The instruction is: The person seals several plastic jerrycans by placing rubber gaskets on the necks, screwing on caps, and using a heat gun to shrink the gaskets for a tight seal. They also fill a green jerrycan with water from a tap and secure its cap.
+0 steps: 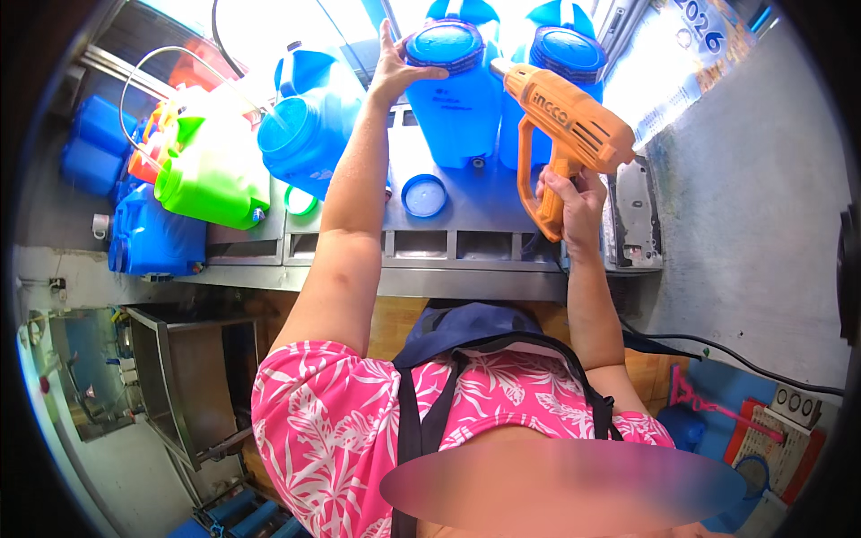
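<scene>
A blue plastic water jug stands on the steel counter, its round cap wrapped in a dark printed plastic seal band. My left hand grips the left side of that cap, thumb along its lower edge and index finger raised. In my right hand is an orange INGCO heat gun, held by the handle. Its metal nozzle points left, close to the right side of the banded cap. Partly behind the gun is a second blue jug with a similar band.
Further left are an uncapped blue jug with a clear hose in its mouth and a green jug. A loose blue cap and a green-rimmed cap lie on the counter. A black cord runs at right.
</scene>
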### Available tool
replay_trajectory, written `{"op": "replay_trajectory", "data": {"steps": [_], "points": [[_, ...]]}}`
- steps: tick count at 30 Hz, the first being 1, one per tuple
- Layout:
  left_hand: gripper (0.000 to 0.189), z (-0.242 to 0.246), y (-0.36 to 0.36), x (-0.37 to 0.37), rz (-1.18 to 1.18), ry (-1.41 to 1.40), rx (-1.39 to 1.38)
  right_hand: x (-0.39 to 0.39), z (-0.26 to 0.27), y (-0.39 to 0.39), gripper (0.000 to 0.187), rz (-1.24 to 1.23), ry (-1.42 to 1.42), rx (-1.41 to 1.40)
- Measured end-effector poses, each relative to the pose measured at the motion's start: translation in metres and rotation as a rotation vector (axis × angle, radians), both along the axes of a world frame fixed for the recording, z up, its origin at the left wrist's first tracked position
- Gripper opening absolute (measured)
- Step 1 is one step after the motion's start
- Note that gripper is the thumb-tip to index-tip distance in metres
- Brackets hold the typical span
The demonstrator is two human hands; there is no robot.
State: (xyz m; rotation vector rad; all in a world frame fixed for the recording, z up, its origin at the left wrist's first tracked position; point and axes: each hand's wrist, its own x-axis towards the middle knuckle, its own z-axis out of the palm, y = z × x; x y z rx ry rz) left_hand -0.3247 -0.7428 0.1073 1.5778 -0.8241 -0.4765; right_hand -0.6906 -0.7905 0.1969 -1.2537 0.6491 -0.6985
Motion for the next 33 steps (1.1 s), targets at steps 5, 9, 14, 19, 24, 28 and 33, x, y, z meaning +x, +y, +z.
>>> {"op": "replay_trajectory", "data": {"steps": [5, 9, 14, 19, 24, 28, 33], "points": [[0.159, 0.006, -0.002, -0.012, 0.045, 0.081, -0.03, 0.007, 0.006, -0.001, 0.021, 0.004, -0.053, -0.005], [0.157, 0.013, -0.005, -0.028, 0.118, 0.017, 0.006, 0.003, 0.007, 0.001, 0.021, 0.033, -0.068, 0.006], [0.148, 0.018, -0.008, -0.05, 0.221, -0.096, 0.009, -0.008, 0.005, 0.004, 0.017, 0.004, -0.031, -0.033], [0.126, 0.013, 0.01, -0.063, 0.284, -0.25, 0.074, -0.01, -0.002, 0.004, 0.016, 0.012, -0.023, -0.087], [0.093, 0.008, 0.019, -0.049, 0.221, -0.17, 0.064, -0.01, -0.006, 0.005, 0.021, 0.042, -0.025, -0.08], [0.069, 0.001, 0.01, -0.027, 0.125, -0.2, 0.117, -0.006, -0.004, 0.007, 0.022, 0.046, -0.014, -0.097], [0.066, -0.004, 0.005, -0.012, 0.014, -0.147, 0.061, -0.002, -0.002, 0.012, 0.021, 0.049, 0.013, -0.108]]}}
